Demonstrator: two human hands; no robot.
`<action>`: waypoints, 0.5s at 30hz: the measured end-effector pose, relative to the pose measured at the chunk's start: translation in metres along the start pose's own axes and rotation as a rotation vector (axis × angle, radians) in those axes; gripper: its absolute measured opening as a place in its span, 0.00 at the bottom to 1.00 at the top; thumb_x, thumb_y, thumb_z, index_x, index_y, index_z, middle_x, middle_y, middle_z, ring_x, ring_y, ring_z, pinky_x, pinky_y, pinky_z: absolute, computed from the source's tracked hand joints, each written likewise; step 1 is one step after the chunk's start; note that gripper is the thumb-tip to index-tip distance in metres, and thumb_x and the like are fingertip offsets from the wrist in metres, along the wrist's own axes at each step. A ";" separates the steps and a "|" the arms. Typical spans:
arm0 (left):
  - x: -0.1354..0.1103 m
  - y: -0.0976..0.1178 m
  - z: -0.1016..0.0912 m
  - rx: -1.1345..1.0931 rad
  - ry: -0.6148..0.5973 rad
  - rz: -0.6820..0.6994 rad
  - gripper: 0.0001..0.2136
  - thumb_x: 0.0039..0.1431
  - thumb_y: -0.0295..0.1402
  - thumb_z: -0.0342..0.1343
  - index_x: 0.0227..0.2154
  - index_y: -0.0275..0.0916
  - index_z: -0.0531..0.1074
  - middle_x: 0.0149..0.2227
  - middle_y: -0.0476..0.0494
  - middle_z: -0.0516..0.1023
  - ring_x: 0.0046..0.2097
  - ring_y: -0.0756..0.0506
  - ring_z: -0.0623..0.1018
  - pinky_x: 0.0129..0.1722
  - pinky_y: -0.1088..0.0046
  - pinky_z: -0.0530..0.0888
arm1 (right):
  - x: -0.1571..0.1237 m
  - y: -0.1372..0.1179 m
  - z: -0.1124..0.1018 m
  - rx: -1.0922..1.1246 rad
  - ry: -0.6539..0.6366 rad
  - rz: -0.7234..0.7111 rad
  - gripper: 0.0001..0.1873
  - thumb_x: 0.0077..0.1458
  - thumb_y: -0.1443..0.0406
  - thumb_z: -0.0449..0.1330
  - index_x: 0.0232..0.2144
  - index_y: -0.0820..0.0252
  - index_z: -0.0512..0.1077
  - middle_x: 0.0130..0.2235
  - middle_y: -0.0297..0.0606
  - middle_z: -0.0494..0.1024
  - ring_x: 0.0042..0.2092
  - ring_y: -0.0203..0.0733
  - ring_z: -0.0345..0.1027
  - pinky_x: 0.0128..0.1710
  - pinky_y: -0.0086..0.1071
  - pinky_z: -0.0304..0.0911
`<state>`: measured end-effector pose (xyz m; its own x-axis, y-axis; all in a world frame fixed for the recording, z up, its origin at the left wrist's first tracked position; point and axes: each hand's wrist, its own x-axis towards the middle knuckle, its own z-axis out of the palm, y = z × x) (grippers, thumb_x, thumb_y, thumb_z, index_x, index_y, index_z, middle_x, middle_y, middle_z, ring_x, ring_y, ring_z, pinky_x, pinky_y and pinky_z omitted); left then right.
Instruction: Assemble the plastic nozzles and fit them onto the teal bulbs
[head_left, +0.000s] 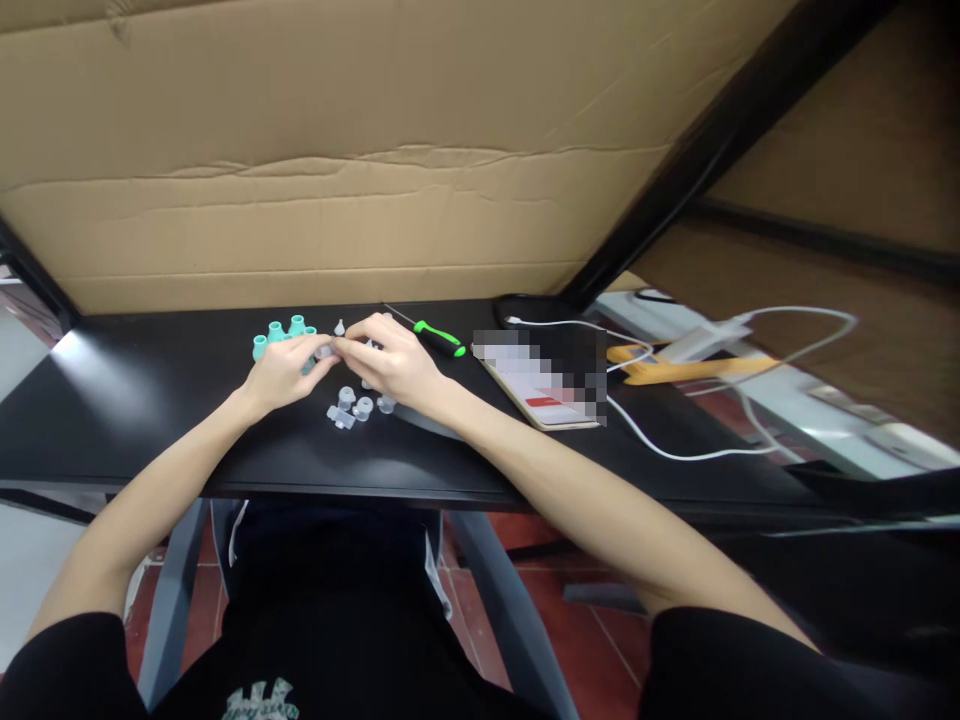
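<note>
My left hand [283,368] and my right hand [390,360] meet over a black table [150,410], fingertips pinched together on a small translucent plastic part [327,351]. Several more clear plastic parts [354,406] lie on the table just below the hands. Teal plastic caps [279,333] stand behind my left hand. A screwdriver with a green and black handle [439,339] lies just right of my right hand.
A phone [547,395] with a white cable [675,450] lies to the right. A yellow tool [660,366] and a white charger [701,342] sit further right. A cardboard sheet [375,150] backs the table; a black beam [675,170] slants across.
</note>
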<state>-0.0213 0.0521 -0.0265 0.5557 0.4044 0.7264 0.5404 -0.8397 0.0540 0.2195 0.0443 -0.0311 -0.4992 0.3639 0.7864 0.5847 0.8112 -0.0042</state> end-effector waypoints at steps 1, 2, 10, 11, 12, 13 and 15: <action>-0.001 0.001 0.000 0.008 0.004 0.001 0.15 0.80 0.40 0.57 0.57 0.37 0.80 0.49 0.36 0.90 0.48 0.40 0.90 0.49 0.62 0.86 | 0.000 -0.001 0.000 0.054 0.031 0.014 0.15 0.78 0.62 0.55 0.47 0.53 0.83 0.43 0.44 0.83 0.42 0.48 0.72 0.44 0.45 0.71; -0.001 0.001 -0.001 0.015 0.008 -0.002 0.16 0.80 0.40 0.56 0.59 0.37 0.79 0.50 0.35 0.90 0.47 0.41 0.90 0.49 0.63 0.86 | 0.000 -0.001 0.001 0.109 0.059 0.032 0.14 0.78 0.62 0.56 0.48 0.53 0.83 0.43 0.44 0.83 0.43 0.49 0.74 0.44 0.45 0.72; -0.003 0.004 -0.005 -0.005 0.083 -0.026 0.18 0.83 0.46 0.52 0.59 0.40 0.78 0.44 0.40 0.91 0.39 0.46 0.89 0.43 0.70 0.84 | 0.004 -0.003 -0.001 0.404 0.125 0.088 0.11 0.76 0.55 0.61 0.50 0.54 0.77 0.46 0.43 0.85 0.44 0.47 0.78 0.45 0.44 0.76; -0.002 0.005 -0.006 -0.026 0.105 -0.025 0.18 0.83 0.46 0.52 0.58 0.40 0.79 0.44 0.41 0.91 0.36 0.47 0.87 0.41 0.71 0.84 | 0.004 -0.004 -0.001 0.423 0.122 0.071 0.13 0.75 0.54 0.62 0.52 0.54 0.77 0.47 0.43 0.85 0.43 0.46 0.78 0.43 0.42 0.76; -0.002 0.005 -0.007 -0.049 0.128 -0.023 0.18 0.83 0.47 0.52 0.57 0.40 0.79 0.44 0.41 0.91 0.33 0.49 0.86 0.39 0.73 0.83 | 0.003 -0.004 -0.001 0.436 0.118 0.057 0.15 0.74 0.52 0.64 0.54 0.54 0.76 0.48 0.43 0.85 0.42 0.45 0.78 0.43 0.42 0.76; -0.002 0.005 -0.008 -0.071 0.145 -0.021 0.18 0.83 0.47 0.52 0.56 0.41 0.79 0.44 0.42 0.91 0.31 0.50 0.84 0.37 0.74 0.82 | 0.003 -0.005 -0.001 0.439 0.115 0.051 0.18 0.73 0.51 0.65 0.56 0.54 0.75 0.49 0.43 0.85 0.41 0.45 0.78 0.42 0.42 0.76; -0.001 0.006 -0.009 -0.102 0.158 -0.020 0.19 0.83 0.50 0.52 0.55 0.41 0.79 0.43 0.43 0.91 0.29 0.51 0.83 0.34 0.75 0.80 | 0.002 -0.008 0.000 0.421 0.126 0.070 0.19 0.72 0.50 0.66 0.56 0.53 0.75 0.48 0.42 0.86 0.39 0.44 0.78 0.42 0.42 0.77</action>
<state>-0.0243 0.0439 -0.0209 0.4346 0.3664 0.8228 0.4790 -0.8676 0.1334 0.2138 0.0387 -0.0295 -0.3708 0.3871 0.8442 0.2900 0.9118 -0.2907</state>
